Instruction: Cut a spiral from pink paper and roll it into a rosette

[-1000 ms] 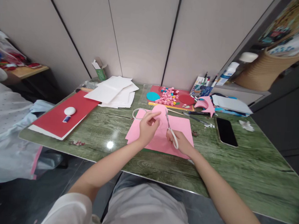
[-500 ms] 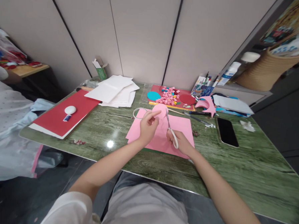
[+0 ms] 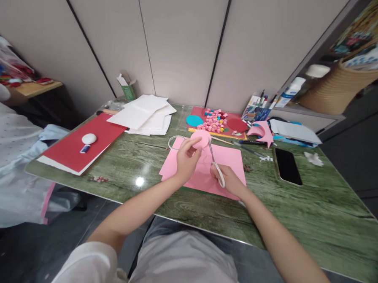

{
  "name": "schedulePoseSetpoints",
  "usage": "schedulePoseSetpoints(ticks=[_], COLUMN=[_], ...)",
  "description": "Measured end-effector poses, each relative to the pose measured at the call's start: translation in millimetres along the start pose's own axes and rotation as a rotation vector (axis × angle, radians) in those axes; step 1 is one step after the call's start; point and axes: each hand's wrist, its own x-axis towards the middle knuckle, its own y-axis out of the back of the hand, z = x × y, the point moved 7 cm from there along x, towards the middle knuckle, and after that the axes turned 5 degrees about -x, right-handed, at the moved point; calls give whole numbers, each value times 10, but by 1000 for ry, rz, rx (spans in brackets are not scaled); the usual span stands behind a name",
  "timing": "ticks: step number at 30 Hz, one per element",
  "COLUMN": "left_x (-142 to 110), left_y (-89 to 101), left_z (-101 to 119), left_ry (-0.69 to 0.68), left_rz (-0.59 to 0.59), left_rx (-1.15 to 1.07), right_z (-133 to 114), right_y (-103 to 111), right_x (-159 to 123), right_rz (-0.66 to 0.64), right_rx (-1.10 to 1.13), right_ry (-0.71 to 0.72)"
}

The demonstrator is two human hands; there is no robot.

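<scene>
Between the thumb and fingers of my left hand (image 3: pixel 188 159) is a round pink paper disc (image 3: pixel 201 138), held up over the sheets. My right hand (image 3: pixel 226 178) grips white-handled scissors (image 3: pixel 219 175), and their blades meet the disc's right edge. Pink paper sheets (image 3: pixel 229 160) lie flat on the table beneath both hands. Just left of the disc, a white ring (image 3: pixel 173 143) rests on the table, partly hidden behind my left hand.
Behind the sheets, a red mat (image 3: pixel 198 113) bears small pink pieces (image 3: pixel 214 121) and a blue disc (image 3: pixel 194 120). A cut pink scrap (image 3: pixel 265 133) and a phone (image 3: pixel 288 166) lie right. Red paper (image 3: pixel 71 148) and white sheets (image 3: pixel 143 111) lie left. A person's sleeve (image 3: pixel 5 132) is far left.
The pink disc has shifted and turned slightly to the left in my left hand. The scissors have moved a little with it, still at its right edge.
</scene>
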Motion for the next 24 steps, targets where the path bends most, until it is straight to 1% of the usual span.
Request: schedulePoseSetpoints(ticks=[4,9,14,24], left_x=[1,-9,-12,2], left_y=[3,-30,-33,-11], left_z=[16,47,64,0], left_ry=[-23,-31,-30,12], left_rz=[8,-40,-43,-20], left_rx=[11,53,52,-7], right_z=[12,-10,-14,12], right_y=[5,15,21,13], right_x=[1,0,-4,5], right_rz=[19,39,40,27], right_rx=[-5,12,21,-6], right_ry=[-5,10,18,-11])
